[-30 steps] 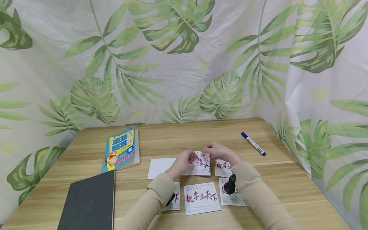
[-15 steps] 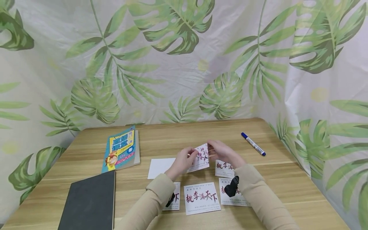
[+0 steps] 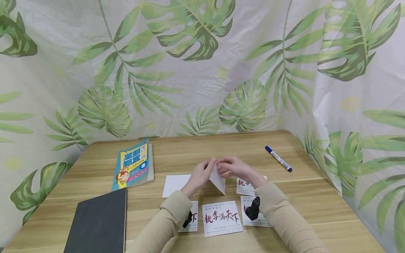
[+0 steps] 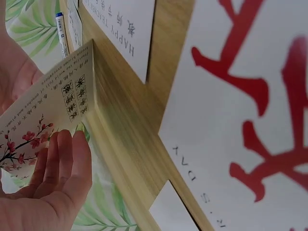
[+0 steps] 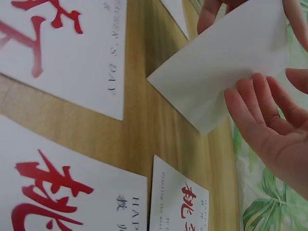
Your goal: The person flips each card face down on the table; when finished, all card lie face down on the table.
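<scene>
Blue-and-yellow book [image 3: 133, 165], cover bearing large Chinese characters and cartoon figure, lies at left on wood-grain desk [image 3: 202, 146]. Black notebook [image 3: 96, 223] rests at front left, far corner near book, front end cut off by frame. White marker [image 3: 279, 159], blue at both ends, lies slantwise at far right. Behind, pale curtain [image 3: 196, 88] hangs, patterned with green leaves.

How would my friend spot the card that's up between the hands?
On the wooden table, look beyond the front row of red-lettered cards to the left hand and right hand. Between them is the tilted card, with pink blossoms on one side; the red-lettered cards and white card lie flat.
</scene>
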Demonstrator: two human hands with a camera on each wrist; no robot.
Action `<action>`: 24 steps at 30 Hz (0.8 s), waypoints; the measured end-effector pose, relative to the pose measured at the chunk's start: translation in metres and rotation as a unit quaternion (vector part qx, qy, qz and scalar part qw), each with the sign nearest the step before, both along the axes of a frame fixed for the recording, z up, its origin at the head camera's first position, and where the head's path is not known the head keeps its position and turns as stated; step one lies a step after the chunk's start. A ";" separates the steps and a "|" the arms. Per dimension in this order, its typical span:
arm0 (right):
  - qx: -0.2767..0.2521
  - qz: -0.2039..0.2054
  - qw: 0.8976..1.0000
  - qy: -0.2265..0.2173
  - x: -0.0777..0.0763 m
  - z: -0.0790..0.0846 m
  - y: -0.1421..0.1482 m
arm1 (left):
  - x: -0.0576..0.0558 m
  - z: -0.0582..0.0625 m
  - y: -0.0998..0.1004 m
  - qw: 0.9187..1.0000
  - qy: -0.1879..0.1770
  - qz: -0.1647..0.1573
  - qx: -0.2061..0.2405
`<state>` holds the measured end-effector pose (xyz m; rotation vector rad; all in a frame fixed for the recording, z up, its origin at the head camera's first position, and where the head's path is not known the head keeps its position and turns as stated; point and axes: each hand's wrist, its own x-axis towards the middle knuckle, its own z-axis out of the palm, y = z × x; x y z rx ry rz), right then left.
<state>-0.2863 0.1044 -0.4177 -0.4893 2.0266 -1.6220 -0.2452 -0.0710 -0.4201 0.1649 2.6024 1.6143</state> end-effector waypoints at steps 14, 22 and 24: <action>0.126 -0.012 0.976 0.177 0.000 -0.014 -0.007 | -0.001 -0.005 -0.006 0.992 0.068 0.083 -0.061; 0.272 -0.039 0.932 0.237 0.002 -0.018 -0.008 | -0.002 -0.009 -0.011 0.990 0.080 0.084 -0.081; 0.284 -0.037 0.931 0.228 0.002 -0.019 -0.008 | -0.001 -0.009 -0.011 0.989 0.077 0.085 -0.091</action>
